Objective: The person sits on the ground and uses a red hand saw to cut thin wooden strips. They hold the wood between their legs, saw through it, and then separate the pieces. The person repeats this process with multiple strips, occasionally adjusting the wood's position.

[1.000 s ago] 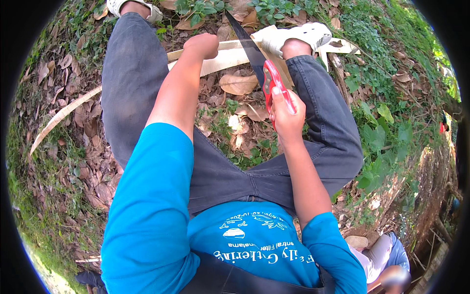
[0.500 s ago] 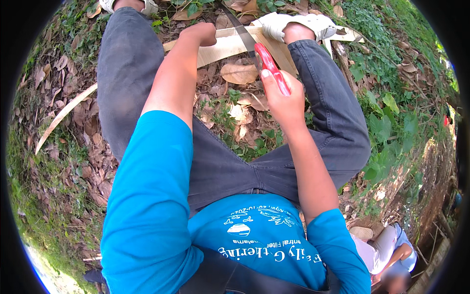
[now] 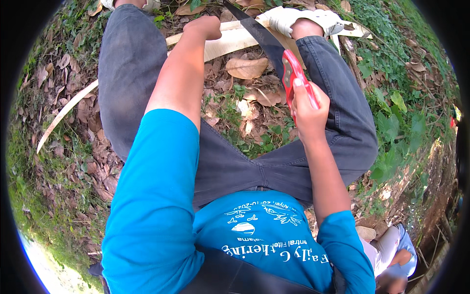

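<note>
My right hand [image 3: 311,108] is wrapped round the red handle of a pruning saw [image 3: 267,40], thumb along the grip. Its dark curved blade slants up and left from the handle, crossing the pale wood near my right foot. My left hand [image 3: 208,28] is closed at a thin pale wooden strip [image 3: 232,25], its fingers mostly hidden beyond the knuckles. Just below the strip lies a wider pale wooden piece [image 3: 230,45]. Between hand and foot, the blade passes over these pieces.
My right foot in a light shoe [image 3: 313,22] stands at the wood's right end. A curved pale strip [image 3: 66,115] lies on the leaf litter at left. Large dry leaves [image 3: 246,68] and green plants [image 3: 389,125] cover the ground. Another person [image 3: 394,255] sits at lower right.
My right hand has drawn the saw back toward me and to the right, so more of the blade shows. My left hand stays at the wood, and the whole view shifts slightly.
</note>
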`<state>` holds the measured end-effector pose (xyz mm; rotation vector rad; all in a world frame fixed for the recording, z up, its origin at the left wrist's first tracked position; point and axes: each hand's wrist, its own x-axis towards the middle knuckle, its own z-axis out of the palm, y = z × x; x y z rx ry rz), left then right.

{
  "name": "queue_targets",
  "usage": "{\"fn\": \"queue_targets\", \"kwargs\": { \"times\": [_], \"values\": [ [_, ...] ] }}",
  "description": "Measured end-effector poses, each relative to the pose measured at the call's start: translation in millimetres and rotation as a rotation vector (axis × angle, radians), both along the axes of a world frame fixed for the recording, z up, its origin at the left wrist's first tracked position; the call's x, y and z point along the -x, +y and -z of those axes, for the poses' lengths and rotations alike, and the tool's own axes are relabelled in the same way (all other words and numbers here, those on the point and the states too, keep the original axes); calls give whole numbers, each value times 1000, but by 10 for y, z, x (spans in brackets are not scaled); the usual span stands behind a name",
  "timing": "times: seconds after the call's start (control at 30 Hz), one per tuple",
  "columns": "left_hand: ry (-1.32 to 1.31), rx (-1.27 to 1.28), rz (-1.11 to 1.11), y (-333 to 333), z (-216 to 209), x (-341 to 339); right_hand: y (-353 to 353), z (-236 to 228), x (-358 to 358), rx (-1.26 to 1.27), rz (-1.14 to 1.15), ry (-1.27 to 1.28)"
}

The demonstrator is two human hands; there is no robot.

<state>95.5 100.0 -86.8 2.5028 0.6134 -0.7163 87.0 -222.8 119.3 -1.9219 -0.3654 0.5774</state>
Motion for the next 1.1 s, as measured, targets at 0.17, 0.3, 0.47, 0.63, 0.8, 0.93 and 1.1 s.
{"fn": "queue_targets", "kwargs": {
  "times": [0.17, 0.3, 0.47, 0.63, 0.8, 0.93, 1.1],
  "values": [
    [73, 39, 14, -17, -83, 86, -45, -99, 40, 22, -28, 108],
    [-44, 28, -24, 38, -42, 91, -61, 61, 445, 40, -57, 62],
    [-87, 45, -42, -21, -36, 96, -300, 309, 597, 128, -83, -24],
    [-112, -4, -71, -44, -95, 184, -378, -489, 542, 228, -71, 72],
    [-104, -36, -97, -141, -192, 238, -629, -1024, 522, 224, -56, 126],
    [-98, -39, -109, -118, -188, 215, -568, -991, 498, 158, -74, 120],
    [-65, 3, -101, -71, -193, 176, -525, -934, 610, 98, 27, 171]
  ]
}}
